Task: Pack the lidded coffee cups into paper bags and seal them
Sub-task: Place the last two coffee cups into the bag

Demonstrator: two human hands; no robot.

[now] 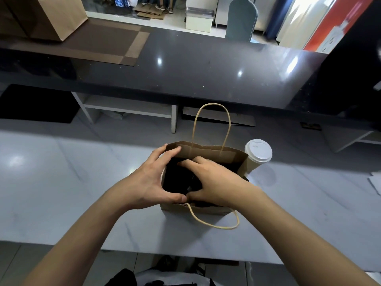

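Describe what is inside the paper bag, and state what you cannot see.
The right hand reaches into the bag, over something dark. The left hand holds its rim. The inside is too dark to identify; a cup stands outside.

One head-worn wide-angle view, looking forward and steeply down.

The camera sits above the person's forearms and faces away from the body across the pale bench (61, 182), close enough that the paper bag (206, 208) fills the centre. Straight edges bow toward the frame's borders. Beyond lie a dark counter (206, 65) and a floor strip. No second view overlaps it.
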